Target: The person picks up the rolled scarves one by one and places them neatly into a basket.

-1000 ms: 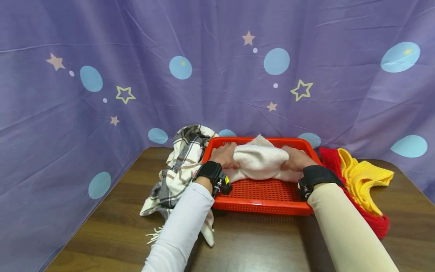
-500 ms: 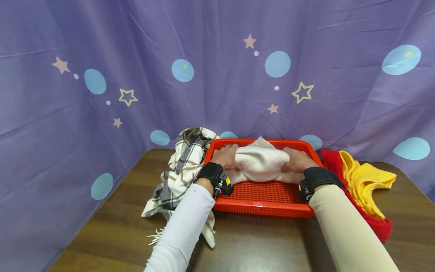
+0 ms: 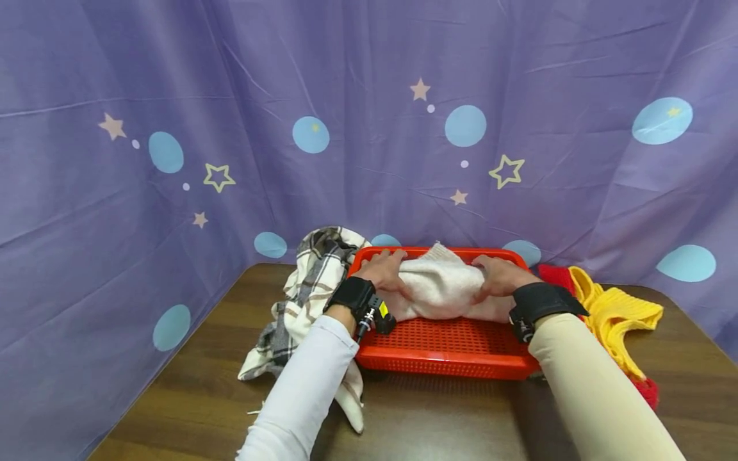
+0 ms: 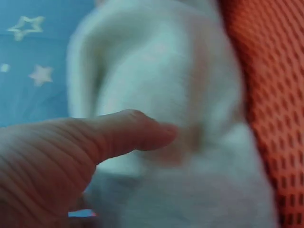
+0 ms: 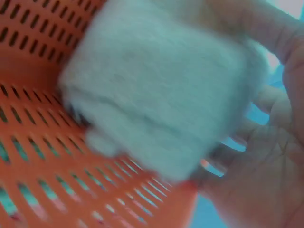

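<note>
A folded, fuzzy white knit cloth with a ribbed end lies in the red plastic basket. My left hand is at its left end, fingers spread over it. In the left wrist view the straight thumb of my left hand lies along the cloth. At the other end, my right hand has its thumb and fingers apart. The right wrist view shows the palm of my right hand beside the folded end of the cloth, with gaps between palm and cloth.
A plaid scarf in white, grey and black lies heaped left of the basket. Yellow ribbed knit rests over red knit on the right. The wooden table meets a purple curtain behind.
Both hands have loosened from the white cloth and their fingers have spread. The cloth stays in the basket. The head view has shifted, so everything sits slightly lower.
</note>
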### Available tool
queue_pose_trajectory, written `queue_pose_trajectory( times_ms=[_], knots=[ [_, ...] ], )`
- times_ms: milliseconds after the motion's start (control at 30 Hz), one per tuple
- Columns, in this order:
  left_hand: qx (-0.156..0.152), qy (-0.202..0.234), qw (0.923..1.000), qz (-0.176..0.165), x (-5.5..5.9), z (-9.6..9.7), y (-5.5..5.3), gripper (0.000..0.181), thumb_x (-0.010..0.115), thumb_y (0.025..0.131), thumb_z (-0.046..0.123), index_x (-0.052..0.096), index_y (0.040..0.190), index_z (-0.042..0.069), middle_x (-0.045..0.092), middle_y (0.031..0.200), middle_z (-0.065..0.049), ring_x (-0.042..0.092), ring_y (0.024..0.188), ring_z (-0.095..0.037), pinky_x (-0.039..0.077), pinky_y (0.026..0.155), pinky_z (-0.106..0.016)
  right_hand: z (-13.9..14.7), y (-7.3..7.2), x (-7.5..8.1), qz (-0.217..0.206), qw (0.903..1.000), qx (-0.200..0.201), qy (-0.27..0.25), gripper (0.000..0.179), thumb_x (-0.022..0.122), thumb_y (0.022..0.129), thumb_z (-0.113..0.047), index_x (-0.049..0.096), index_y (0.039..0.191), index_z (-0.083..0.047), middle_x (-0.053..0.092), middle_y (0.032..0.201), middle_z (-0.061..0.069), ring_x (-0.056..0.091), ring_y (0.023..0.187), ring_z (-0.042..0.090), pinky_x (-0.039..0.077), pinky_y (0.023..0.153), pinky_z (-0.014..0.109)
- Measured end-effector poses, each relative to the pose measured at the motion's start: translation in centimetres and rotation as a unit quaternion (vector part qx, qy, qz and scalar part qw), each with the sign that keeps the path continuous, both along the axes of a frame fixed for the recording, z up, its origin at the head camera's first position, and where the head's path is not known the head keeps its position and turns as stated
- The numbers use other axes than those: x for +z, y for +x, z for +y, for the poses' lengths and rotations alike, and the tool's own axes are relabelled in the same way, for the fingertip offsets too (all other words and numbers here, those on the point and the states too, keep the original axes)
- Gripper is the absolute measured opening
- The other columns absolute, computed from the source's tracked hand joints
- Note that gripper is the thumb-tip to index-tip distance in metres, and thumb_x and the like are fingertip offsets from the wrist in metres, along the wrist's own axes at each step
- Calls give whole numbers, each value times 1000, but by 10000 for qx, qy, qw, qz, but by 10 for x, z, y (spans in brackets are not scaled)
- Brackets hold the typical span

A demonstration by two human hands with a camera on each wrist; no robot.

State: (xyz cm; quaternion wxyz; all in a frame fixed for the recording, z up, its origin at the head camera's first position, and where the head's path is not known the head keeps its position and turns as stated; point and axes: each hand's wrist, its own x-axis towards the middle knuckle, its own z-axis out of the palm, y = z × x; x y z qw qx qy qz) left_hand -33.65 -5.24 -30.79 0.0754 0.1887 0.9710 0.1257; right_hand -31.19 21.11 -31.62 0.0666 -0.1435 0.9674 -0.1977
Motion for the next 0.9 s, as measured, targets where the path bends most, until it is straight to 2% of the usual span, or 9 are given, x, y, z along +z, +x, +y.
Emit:
queue_pose_trajectory(
  times_ms=[133, 233, 400, 500, 633, 700, 767, 833, 900],
  knots=[
    [-24, 159, 9998, -85, 23, -5, 7, 95, 82, 82, 40, 31, 158, 16, 34, 159, -16, 31, 147, -34, 31, 115, -52, 1, 6, 9, 101, 9996, 274, -39, 95, 89, 73, -25, 40, 145, 11, 47, 141, 38, 46, 129, 51, 38, 108, 58],
    [115, 452, 9988, 163, 36, -15, 12, 95, 79, 85, 44, 28, 160, 15, 32, 160, -16, 28, 149, -32, 28, 116, -53, 2, 12, 16, 275, 9987, 431, -28, 99, 89, 74, -32, 37, 147, 10, 44, 143, 39, 42, 132, 53, 36, 108, 60],
    [686, 1138, 9890, 648, 50, -45, 20, 96, 75, 87, 49, 25, 161, 16, 28, 160, -18, 27, 148, -33, 20, 117, -59, 5, 18, 28, 487, 9978, 447, -24, 106, 87, 76, -40, 30, 153, 5, 34, 147, 42, 37, 133, 57, 36, 104, 67],
    [1056, 1425, 9819, 665, 53, -69, 27, 98, 71, 90, 50, 16, 163, 15, 19, 163, -20, 17, 152, -37, 15, 117, -63, 8, 22, 34, 491, 9982, 348, 1, 110, 86, 77, -45, 26, 156, 2, 27, 149, 41, 35, 133, 58, 37, 101, 70],
    [1524, 1606, 9738, 515, 50, -100, 39, 105, 68, 92, 51, -1, 163, 14, 5, 165, -27, 4, 152, -47, 15, 114, -70, 15, 28, 40, 609, 9978, 247, 132, 112, 85, 76, -50, 26, 157, -2, 26, 152, 39, 31, 136, 59, 30, 98, 79],
    [1718, 1567, 9719, 360, 45, -114, 45, 108, 67, 93, 51, -7, 162, 12, 0, 163, -32, 3, 150, -52, 18, 112, -70, 18, 31, 41, 693, 9972, 223, 189, 112, 85, 75, -52, 26, 157, -3, 27, 152, 38, 28, 137, 59, 25, 96, 84],
    [1851, 1444, 9720, 43, 38, -127, 49, 111, 66, 93, 51, -11, 161, 9, -1, 162, -35, 3, 149, -54, 22, 113, -69, 21, 33, 40, 753, 9967, 191, 233, 112, 84, 75, -54, 26, 157, -5, 28, 152, 37, 27, 137, 59, 21, 95, 86],
    [1874, 1320, 9726, -395, 28, -138, 53, 113, 64, 94, 52, -15, 159, 4, -2, 161, -37, 4, 148, -55, 24, 113, -67, 24, 35, 38, 733, 9970, 168, 198, 114, 84, 75, -56, 25, 158, -6, 27, 153, 36, 26, 138, 58, 20, 95, 86],
    [1820, 1182, 9729, -802, 17, -145, 57, 115, 64, 94, 52, -16, 157, -1, 3, 160, -39, 10, 148, -54, 27, 113, -65, 26, 37, 37, 714, 9972, 163, 172, 115, 83, 74, -58, 24, 158, -6, 26, 153, 36, 26, 138, 58, 21, 96, 85]
  ],
)
